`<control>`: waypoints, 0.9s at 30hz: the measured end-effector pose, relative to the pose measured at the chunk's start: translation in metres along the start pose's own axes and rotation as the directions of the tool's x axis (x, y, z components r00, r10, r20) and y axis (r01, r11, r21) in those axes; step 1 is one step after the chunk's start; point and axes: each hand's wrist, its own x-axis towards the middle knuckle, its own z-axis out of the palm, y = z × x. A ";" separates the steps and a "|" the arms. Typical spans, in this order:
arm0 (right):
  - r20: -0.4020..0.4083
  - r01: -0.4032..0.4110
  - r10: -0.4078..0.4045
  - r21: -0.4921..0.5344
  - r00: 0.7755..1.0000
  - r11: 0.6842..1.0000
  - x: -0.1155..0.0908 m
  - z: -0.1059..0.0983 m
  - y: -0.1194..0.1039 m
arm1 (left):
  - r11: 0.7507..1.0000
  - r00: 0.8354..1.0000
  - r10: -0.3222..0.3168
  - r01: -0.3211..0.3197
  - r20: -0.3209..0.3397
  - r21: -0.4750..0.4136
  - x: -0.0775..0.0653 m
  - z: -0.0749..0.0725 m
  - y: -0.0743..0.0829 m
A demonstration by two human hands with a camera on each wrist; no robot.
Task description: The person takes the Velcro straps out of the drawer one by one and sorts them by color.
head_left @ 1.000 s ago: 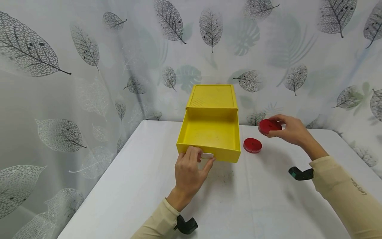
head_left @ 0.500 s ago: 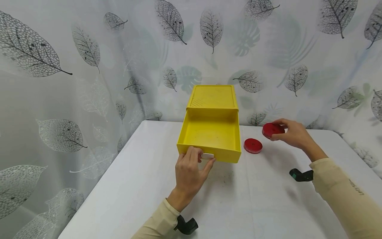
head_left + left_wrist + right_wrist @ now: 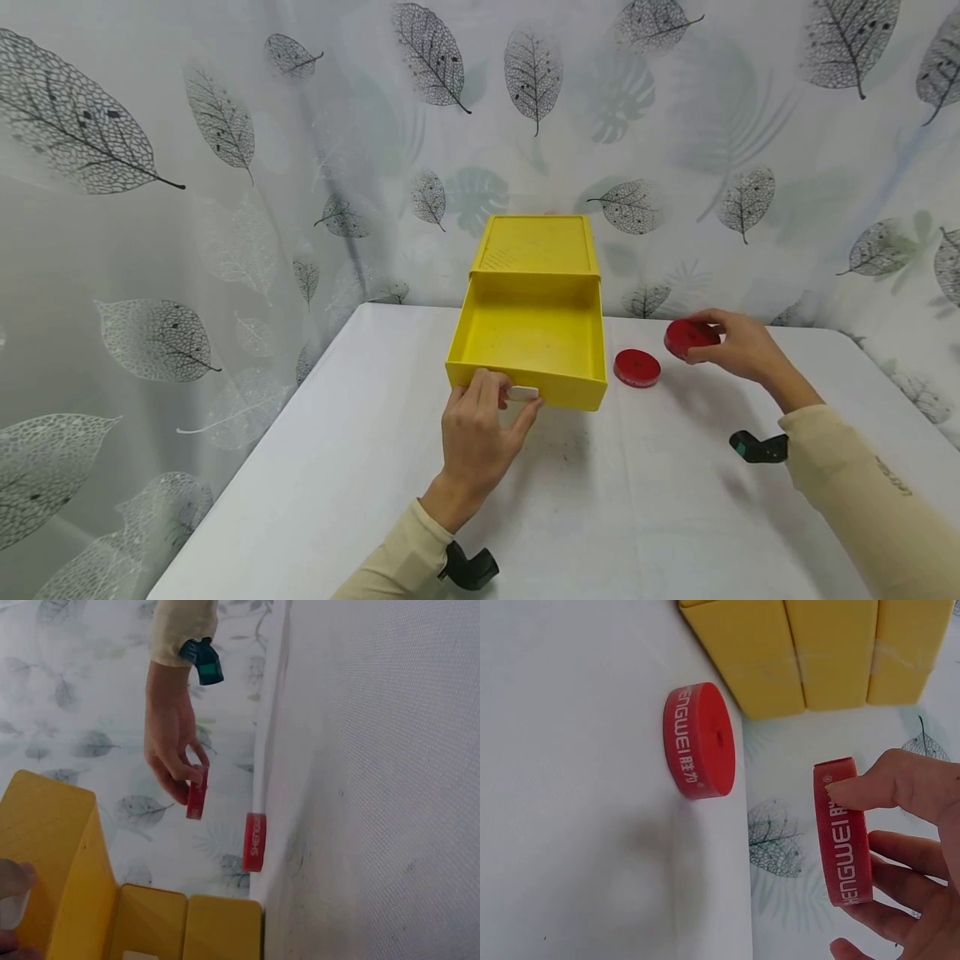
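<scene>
My left hand (image 3: 476,437) pinches the white handle (image 3: 522,392) of a yellow drawer (image 3: 568,390), pulled out from the top of a small yellow cabinet (image 3: 536,244). Nothing lies inside the drawer. To the right, my right hand (image 3: 742,348) holds a roll of red tape (image 3: 686,337) by its edge, thumb on one side and fingers on the other. White lettering runs round this held roll (image 3: 842,847) in the right wrist view. A second roll of red tape (image 3: 637,368) lies flat on the white table, just right of the drawer; the held one is raised above the tabletop.
The white-covered table (image 3: 315,467) ends at a back edge close to a leaf-patterned curtain (image 3: 675,108). Lower drawers (image 3: 150,922) of the cabinet are closed beneath the pulled-out one. Dark wrist devices (image 3: 759,447) sit under both sleeves.
My right hand has moved slightly right and down with the roll of red tape, away from the drawer. The left hand stays on the handle; the drawer and the other roll have not moved.
</scene>
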 end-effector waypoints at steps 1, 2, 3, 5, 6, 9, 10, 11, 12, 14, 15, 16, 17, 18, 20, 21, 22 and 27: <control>0.001 0.004 -0.004 0.000 1.000 1.000 0.000 0.000 0.001 | 1.000 1.000 0.000 0.000 0.000 0.000 0.000 0.000 0.000; 0.001 0.008 -0.008 -0.001 1.000 1.000 0.000 0.001 0.002 | 1.000 1.000 0.000 0.000 -0.001 0.000 0.000 0.000 0.000; 0.002 0.010 -0.010 -0.002 1.000 1.000 0.000 0.001 0.003 | 1.000 1.000 0.000 0.000 -0.001 0.002 0.000 0.000 0.000; 0.006 0.012 -0.012 -0.006 1.000 1.000 0.000 0.002 0.006 | 1.000 1.000 0.000 0.000 -0.001 0.002 0.000 0.000 0.000; 0.010 0.009 -0.009 -0.008 1.000 1.000 0.000 0.003 0.007 | 1.000 1.000 0.001 -0.001 -0.001 0.001 0.000 0.000 0.000; 0.021 0.000 0.000 -0.017 1.000 1.000 0.000 0.004 0.013 | 1.000 1.000 0.002 -0.002 -0.004 0.001 0.000 0.000 0.000; 0.025 -0.006 0.006 -0.019 1.000 1.000 0.000 0.005 0.015 | 1.000 1.000 0.002 -0.002 -0.004 0.000 0.000 0.000 0.000; 0.029 -0.012 0.012 -0.021 0.999 1.000 0.001 0.005 0.016 | 1.000 1.000 0.002 -0.002 -0.005 -0.002 0.000 0.000 0.000; 0.033 -0.015 0.015 -0.023 0.999 1.000 0.001 0.006 0.018 | 1.000 1.000 0.001 -0.001 -0.005 -0.003 0.000 0.000 0.000; 0.045 -0.024 0.025 -0.024 0.999 0.999 0.001 0.007 0.021 | 1.000 1.000 0.001 -0.001 -0.005 -0.004 0.000 0.000 0.000; 0.052 -0.029 0.030 -0.023 0.998 0.999 0.001 0.007 0.022 | 1.000 1.000 0.000 0.000 -0.005 -0.004 0.000 0.001 0.000; 0.059 -0.034 0.035 -0.021 0.998 0.999 0.001 0.008 0.023 | 1.000 1.000 0.000 0.000 -0.003 -0.004 0.000 0.001 0.000; 0.066 -0.036 0.037 -0.019 0.997 0.999 0.001 0.009 0.024 | 1.000 1.000 -0.001 0.001 -0.002 -0.005 0.000 0.001 0.000; 0.072 -0.038 0.039 -0.016 0.997 0.999 0.001 0.010 0.025 | 1.000 1.000 -0.001 0.001 -0.002 -0.004 0.000 0.001 0.000; 0.081 -0.043 0.044 -0.012 0.996 0.999 0.000 0.013 0.026 | 1.000 1.000 -0.001 0.001 -0.001 -0.005 -0.001 0.001 0.000; 0.082 -0.041 0.042 -0.011 0.996 0.999 0.000 0.014 0.027 | 1.000 1.000 0.000 0.000 0.000 -0.005 -0.001 0.001 0.000; 0.083 -0.042 0.043 -0.010 0.996 0.999 -0.001 0.015 0.027 | 1.000 1.000 0.001 -0.001 0.000 -0.005 -0.001 0.001 0.000; 0.087 -0.033 0.034 -0.015 0.996 0.999 -0.002 0.019 0.028 | 1.000 1.000 0.005 -0.005 0.000 0.000 -0.001 0.001 0.000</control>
